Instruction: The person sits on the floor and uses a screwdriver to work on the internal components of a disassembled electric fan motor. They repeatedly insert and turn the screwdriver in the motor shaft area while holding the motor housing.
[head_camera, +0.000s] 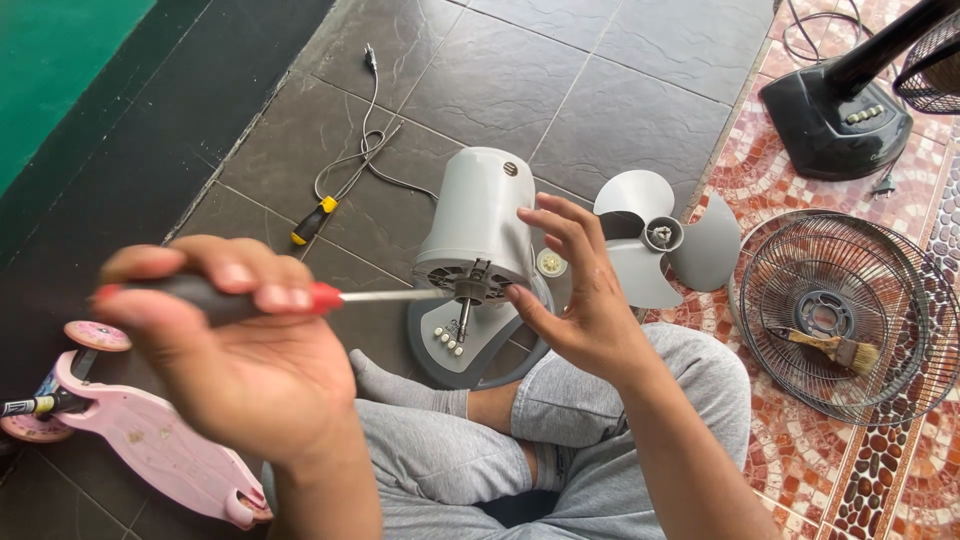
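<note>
Dark floor tiles carry the grey fan motor housing (478, 225) ahead of my spread right hand (580, 290), while my left hand (235, 345), fisted round the red-handled screwdriver (300, 296), should next seat its tip squarely on a front-plate screw.

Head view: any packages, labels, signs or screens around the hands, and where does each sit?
Round badge: small grey disc on top of the white fan motor housing, beyond both hands.
Control panel: row of pale buttons on the black fan base, top right.
No packages, signs or screens visible.
</note>
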